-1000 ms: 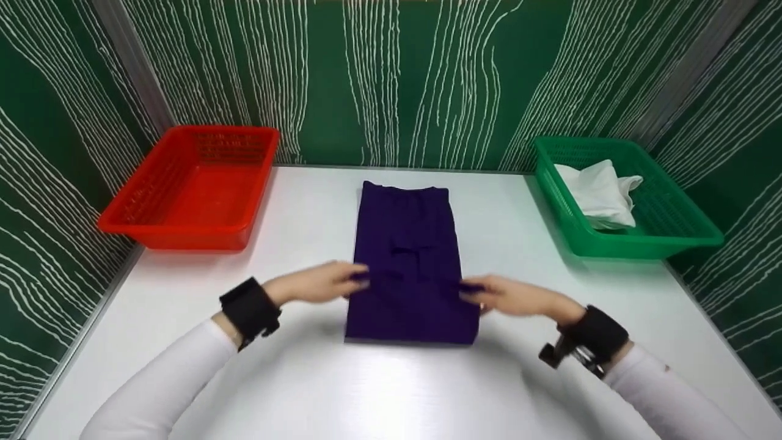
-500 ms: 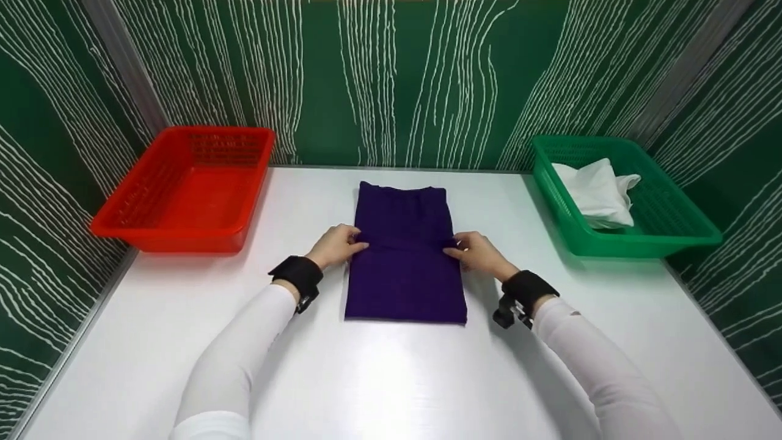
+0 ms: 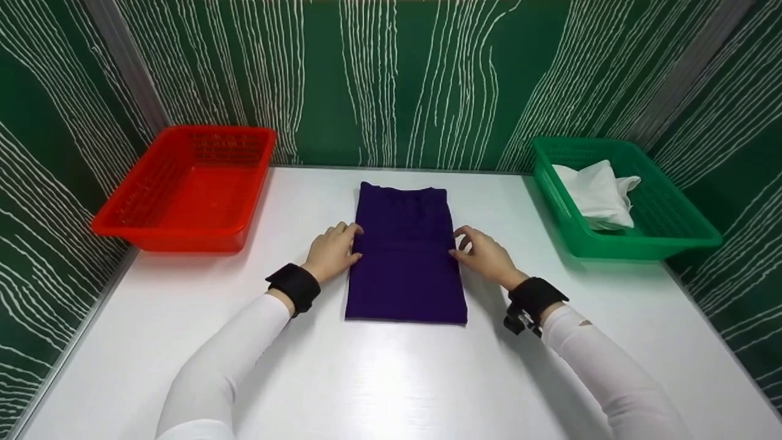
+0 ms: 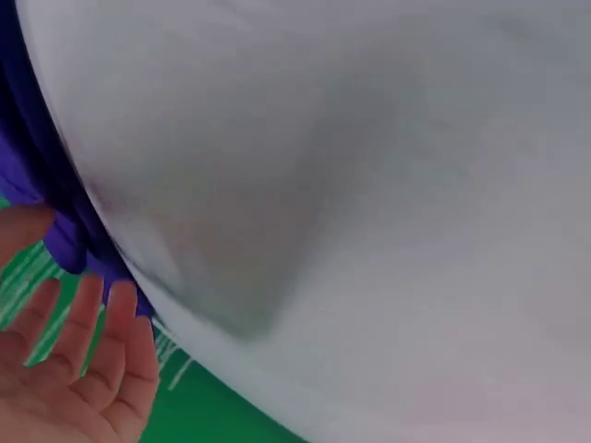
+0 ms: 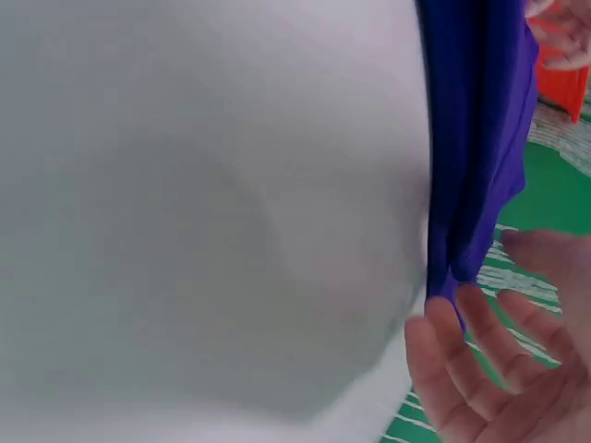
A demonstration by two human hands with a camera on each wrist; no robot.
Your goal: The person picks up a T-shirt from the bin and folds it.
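A folded dark purple garment (image 3: 408,281) lies flat on the white table, its far edge dipping like a neckline. At its left edge is my left hand (image 3: 330,252), thumb and fingertips by the cloth. My right hand (image 3: 486,255) is at the opposite edge at about the same height, thumb and forefinger spread apart. In the left wrist view the fingers (image 4: 111,355) are nearly straight, with the purple cloth (image 4: 69,208) just beyond them. The right wrist view has relaxed fingers (image 5: 471,369) against the lower end of the layered fabric (image 5: 476,138).
A red plastic basket (image 3: 174,231) with nothing in it stands at the back left. At the back right, a green basket (image 3: 647,247) holds a crumpled white cloth (image 3: 602,194). Green panels (image 3: 421,79) with white lines wall in the white table (image 3: 342,385).
Both hands moved forward with the garment's near part, folding it shorter, then let go of the cloth at the sides. The crosswise fold now lies flatter.
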